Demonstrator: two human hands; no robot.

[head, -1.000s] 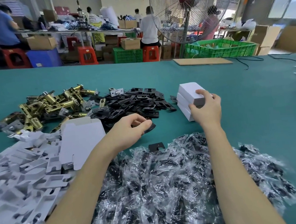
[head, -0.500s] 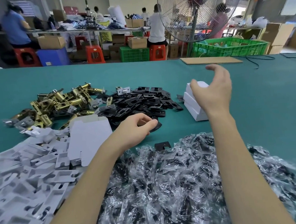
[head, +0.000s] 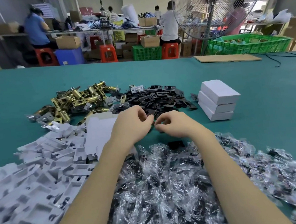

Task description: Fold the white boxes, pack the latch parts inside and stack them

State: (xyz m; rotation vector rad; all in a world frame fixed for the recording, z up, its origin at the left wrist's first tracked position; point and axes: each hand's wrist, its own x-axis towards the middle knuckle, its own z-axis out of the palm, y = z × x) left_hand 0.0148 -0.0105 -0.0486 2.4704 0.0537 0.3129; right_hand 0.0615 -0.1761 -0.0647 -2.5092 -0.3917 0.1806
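Withdrawn from the stacked white boxes [head: 218, 99], right hand [head: 177, 125] now meets left hand [head: 132, 126] over the black plates [head: 162, 99]; both curl, grasp unclear.

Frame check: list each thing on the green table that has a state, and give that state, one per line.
White boxes: closed, three stacked.
Flat box blank: unfolded, lying flat.
Brass latches: loose pile.
Black plates: loose pile.
Bagged parts: sealed in clear bags, heaped.
Left hand: fingers curled; contents unclear.
Right hand: fingers curled; contents unclear.
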